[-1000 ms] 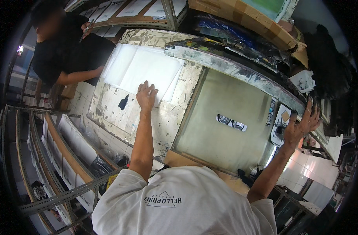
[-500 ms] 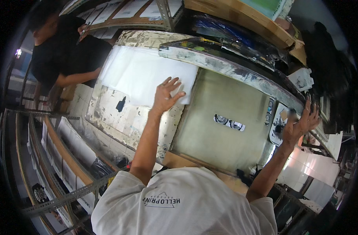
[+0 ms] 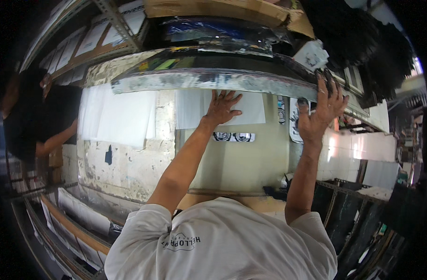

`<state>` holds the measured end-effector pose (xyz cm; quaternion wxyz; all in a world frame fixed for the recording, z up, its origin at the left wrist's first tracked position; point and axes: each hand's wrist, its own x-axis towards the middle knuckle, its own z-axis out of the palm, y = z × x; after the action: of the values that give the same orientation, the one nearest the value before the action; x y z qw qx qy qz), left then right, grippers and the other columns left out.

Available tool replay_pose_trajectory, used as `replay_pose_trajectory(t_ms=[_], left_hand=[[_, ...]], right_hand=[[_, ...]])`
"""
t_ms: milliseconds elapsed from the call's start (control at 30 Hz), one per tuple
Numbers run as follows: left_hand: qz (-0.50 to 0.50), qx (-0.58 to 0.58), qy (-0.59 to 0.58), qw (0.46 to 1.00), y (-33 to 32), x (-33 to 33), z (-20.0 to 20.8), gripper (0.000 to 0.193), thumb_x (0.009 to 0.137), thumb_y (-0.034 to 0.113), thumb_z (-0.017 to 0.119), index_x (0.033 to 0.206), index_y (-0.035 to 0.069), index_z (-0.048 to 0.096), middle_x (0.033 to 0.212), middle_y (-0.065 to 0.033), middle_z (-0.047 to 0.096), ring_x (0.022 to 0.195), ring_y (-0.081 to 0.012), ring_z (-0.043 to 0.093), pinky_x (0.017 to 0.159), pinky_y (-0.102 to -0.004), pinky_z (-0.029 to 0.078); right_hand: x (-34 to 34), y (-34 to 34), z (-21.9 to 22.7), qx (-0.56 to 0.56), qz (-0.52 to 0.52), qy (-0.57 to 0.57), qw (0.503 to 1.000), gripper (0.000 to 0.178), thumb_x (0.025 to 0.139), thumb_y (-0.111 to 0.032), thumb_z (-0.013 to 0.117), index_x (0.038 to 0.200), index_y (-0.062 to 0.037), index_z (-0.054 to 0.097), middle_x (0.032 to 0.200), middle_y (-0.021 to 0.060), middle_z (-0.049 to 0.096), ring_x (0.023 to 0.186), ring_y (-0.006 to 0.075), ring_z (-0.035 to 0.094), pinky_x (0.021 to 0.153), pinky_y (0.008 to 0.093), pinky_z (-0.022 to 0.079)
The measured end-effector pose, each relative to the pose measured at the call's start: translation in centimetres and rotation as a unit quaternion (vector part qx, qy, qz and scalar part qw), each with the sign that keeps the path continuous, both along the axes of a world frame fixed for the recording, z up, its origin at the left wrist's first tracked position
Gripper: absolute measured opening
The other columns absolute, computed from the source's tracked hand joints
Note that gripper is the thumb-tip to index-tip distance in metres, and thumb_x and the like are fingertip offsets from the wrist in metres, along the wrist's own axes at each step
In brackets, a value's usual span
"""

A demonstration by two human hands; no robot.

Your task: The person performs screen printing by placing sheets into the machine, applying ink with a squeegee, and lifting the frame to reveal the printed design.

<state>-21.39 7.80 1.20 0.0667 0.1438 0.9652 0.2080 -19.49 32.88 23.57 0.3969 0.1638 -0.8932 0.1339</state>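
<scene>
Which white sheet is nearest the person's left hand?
The sheet on the greenish panel, directly beneath the left hand; the other white sheets lie overlapping on the worn tabletop, farther left.

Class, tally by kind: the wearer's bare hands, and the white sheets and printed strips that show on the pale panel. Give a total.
Left hand and right hand: 2
White sheet on the pale panel: 1
Central printed strip and right printed strip: 2
Total: 5
</scene>
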Motion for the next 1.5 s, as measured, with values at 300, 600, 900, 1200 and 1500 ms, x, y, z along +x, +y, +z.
replay_pose_trajectory(t_ms=[300, 600, 900, 1200, 1500], left_hand=[[-0.071, 0.020, 0.041, 0.996, 4.8, 0.1, -0.1, 0.070, 0.088, 0.057, 0.061, 0.149, 0.027, 0.045, 0.163, -0.0057, 0.024, 0.151, -0.0376, 0.012, 0.119, -0.0650, -0.002], [-0.063, 0.081, 0.099, 0.990, 5.9, 1.6, -0.6, 0.067, 0.085, 0.047, 0.068, 0.143, 0.020, 0.052, 0.160, -0.0089, 0.030, 0.150, -0.0399, 0.016, 0.118, -0.0662, 0.000], [-0.079, 0.088, 0.078, 0.990, 5.8, 2.3, -0.3, 0.064, 0.086, 0.046, 0.067, 0.142, 0.017, 0.054, 0.159, -0.0087, 0.033, 0.150, -0.0381, 0.018, 0.120, -0.0631, 0.004], [-0.100, 0.074, 0.044, 0.991, 4.2, 3.6, 0.5, 0.064, 0.087, 0.049, 0.064, 0.142, 0.018, 0.053, 0.159, -0.0087, 0.033, 0.150, -0.0365, 0.017, 0.121, -0.0611, 0.005], [0.053, 0.331, 0.143, 0.931, 1.9, 6.2, 3.1, 0.054, 0.092, 0.034, 0.065, 0.139, 0.008, 0.053, 0.145, -0.0115, 0.050, 0.137, -0.0315, 0.041, 0.115, -0.0483, 0.030]], right_hand=[[-0.2, 0.1, 0.1, 0.004, 0.002, 0.011, 1.000, 0.079, 0.095, -0.071, 0.032, 0.141, -0.0102, 0.053, 0.134, 0.0220, 0.051, 0.136, 0.0376, 0.037, 0.116, 0.0595, 0.004], [-0.2, -0.1, 0.2, 0.009, -0.001, 0.018, 1.000, 0.080, 0.094, -0.072, 0.031, 0.140, -0.0104, 0.054, 0.134, 0.0207, 0.052, 0.135, 0.0377, 0.038, 0.116, 0.0607, 0.005], [0.0, -0.2, -0.1, 0.004, -0.004, 0.013, 1.000, 0.079, 0.094, -0.072, 0.031, 0.141, -0.0122, 0.054, 0.134, 0.0207, 0.051, 0.135, 0.0380, 0.037, 0.116, 0.0608, 0.005], [0.2, 0.0, -0.2, -0.012, -0.005, -0.001, 1.000, 0.075, 0.095, -0.070, 0.031, 0.139, -0.0149, 0.056, 0.137, 0.0206, 0.050, 0.137, 0.0406, 0.033, 0.116, 0.0630, 0.003], [0.8, 0.5, -1.1, -0.002, 0.000, -0.010, 1.000, 0.075, 0.095, -0.068, 0.031, 0.140, -0.0132, 0.054, 0.136, 0.0201, 0.049, 0.137, 0.0408, 0.032, 0.116, 0.0642, 0.001]])
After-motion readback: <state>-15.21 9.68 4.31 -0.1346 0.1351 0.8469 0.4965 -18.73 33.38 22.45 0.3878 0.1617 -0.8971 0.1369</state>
